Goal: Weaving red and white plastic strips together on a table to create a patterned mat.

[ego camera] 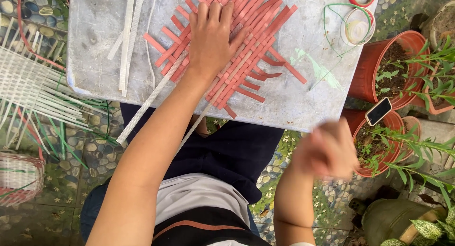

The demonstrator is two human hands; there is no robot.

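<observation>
Left hand (212,39) lies flat, fingers spread, on the red woven strip mat (237,51) at the middle of the grey surface (303,94), pinning the weave so strips stay put. Right hand (327,148) is blurred off the surface's near edge; its grip can't be read, nothing visibly held. White strips (128,37) lie left; phone (378,111) sits on a plant pot (386,70).
</observation>
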